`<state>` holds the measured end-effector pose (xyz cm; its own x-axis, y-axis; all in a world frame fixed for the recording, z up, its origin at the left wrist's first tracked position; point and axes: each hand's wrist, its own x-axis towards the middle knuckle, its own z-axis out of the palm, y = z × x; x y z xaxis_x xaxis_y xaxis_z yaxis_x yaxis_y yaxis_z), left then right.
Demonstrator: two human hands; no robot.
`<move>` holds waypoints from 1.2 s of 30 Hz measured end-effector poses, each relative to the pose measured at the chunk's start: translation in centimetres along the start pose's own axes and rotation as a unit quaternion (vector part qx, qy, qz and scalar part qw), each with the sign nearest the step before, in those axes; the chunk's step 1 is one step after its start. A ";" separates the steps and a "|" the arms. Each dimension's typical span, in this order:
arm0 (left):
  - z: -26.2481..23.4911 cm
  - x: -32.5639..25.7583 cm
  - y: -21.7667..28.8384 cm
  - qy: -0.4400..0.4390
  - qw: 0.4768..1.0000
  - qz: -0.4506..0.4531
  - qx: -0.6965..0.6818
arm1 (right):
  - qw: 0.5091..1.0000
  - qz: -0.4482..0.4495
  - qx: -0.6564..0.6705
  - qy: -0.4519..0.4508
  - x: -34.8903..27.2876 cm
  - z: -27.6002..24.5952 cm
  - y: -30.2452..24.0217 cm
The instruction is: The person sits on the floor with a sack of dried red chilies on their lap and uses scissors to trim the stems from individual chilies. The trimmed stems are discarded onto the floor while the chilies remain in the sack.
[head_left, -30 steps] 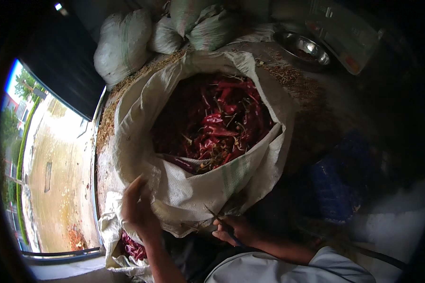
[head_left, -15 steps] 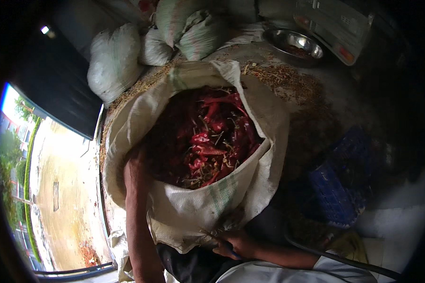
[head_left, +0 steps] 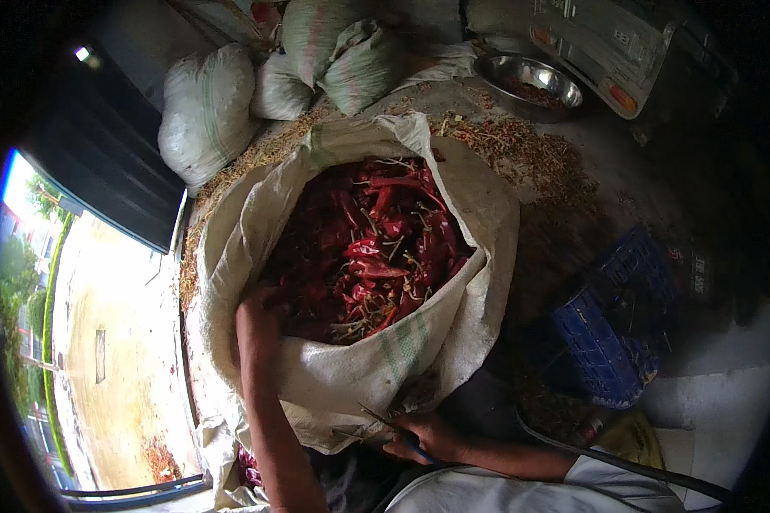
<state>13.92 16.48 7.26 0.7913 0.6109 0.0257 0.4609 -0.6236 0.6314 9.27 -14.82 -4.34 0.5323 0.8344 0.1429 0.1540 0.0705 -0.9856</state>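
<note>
Single view only: I have the left head-worn fisheye, looking steeply down from above the person's chest, so no second view overlaps it. It sits close over the open white woven sack of dried red chillies [head_left: 364, 256], which fills the centre. Both forearms enter from the lower edge. Straight edges bow near the dark circular rim; blue plastic crate [head_left: 612, 329] lies right.

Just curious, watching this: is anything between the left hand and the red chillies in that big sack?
Nothing visible. The left hand has come over the sack rim and is already among the dried red chillies. The right hand stays outside, below the sack.
</note>
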 end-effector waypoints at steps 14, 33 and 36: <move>1.0 -11.0 1.2 0.134 0.698 -0.014 -0.703 | 0.994 0.015 -0.107 0.024 2.1 -0.5 -6.3; 5.7 -20.8 -0.1 0.063 0.585 -0.136 -0.797 | 0.908 -0.085 -0.401 0.088 2.2 0.2 -5.6; 5.5 -21.4 -0.3 0.071 0.632 -0.147 -0.757 | 0.909 -0.091 -0.397 0.083 2.0 0.1 -5.7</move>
<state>-0.94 0.86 2.26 0.6670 0.6967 -0.2640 -0.4191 0.6438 0.6402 9.42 -13.48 1.57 0.5461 0.7501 0.3729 0.7697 -0.2737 -0.5767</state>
